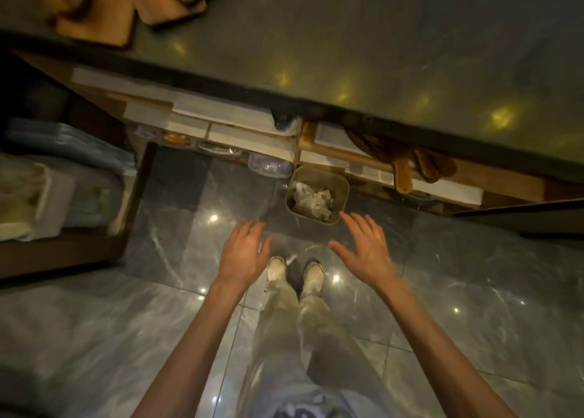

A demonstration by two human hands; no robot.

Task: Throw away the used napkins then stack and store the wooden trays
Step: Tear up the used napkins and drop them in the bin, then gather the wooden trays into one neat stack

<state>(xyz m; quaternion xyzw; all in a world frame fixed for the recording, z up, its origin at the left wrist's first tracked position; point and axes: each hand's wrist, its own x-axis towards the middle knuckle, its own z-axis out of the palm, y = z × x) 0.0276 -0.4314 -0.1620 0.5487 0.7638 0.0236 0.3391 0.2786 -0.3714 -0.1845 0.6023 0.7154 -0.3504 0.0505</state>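
Note:
A small beige bin (pixel 342 187) stands on the floor under the counter's edge, with crumpled napkins (pixel 313 200) inside it. My left hand (pixel 245 253) and my right hand (pixel 366 247) hover just in front of the bin, both open, fingers spread, holding nothing. Several wooden trays (pixel 126 3) lie overlapping on the dark counter at the far left.
The dark counter top (pixel 379 54) runs across the upper view. Beneath it are shelves with white boxes (pixel 252 136), clear containers (pixel 268 164) and wooden boards (pixel 420 168). A low shelf with plastic tubs (pixel 63 183) stands at left. My feet are on the glossy tiled floor (pixel 94 338).

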